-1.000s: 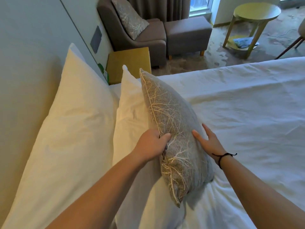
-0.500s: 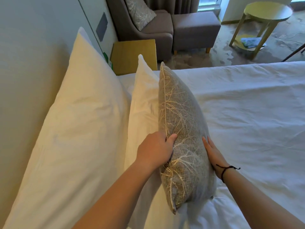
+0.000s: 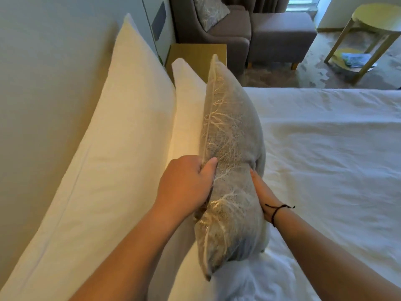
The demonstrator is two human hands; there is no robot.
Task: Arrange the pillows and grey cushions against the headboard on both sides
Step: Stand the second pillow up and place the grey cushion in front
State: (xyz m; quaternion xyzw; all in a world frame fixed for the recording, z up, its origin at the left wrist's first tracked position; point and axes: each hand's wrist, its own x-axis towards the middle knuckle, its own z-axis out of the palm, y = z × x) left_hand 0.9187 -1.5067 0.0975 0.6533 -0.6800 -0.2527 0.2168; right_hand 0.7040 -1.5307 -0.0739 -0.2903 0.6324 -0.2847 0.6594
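A grey cushion (image 3: 230,161) stands on edge on the bed (image 3: 325,159), leaning on the smaller white pillow (image 3: 186,118), which rests against the large pillow (image 3: 104,161) at the headboard (image 3: 50,68). Beyond the cushion are a bedside cabinet (image 3: 195,55) and an armchair (image 3: 217,31). The left hand (image 3: 186,185) is clamped on the cushion's top seam; the right hand (image 3: 261,192) presses its front, fingers hidden. The cushion is more upright than a second ago.

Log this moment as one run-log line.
left hand: gripping grey cushion edge | right hand: pressed on its front | cushion: upright against white pillow
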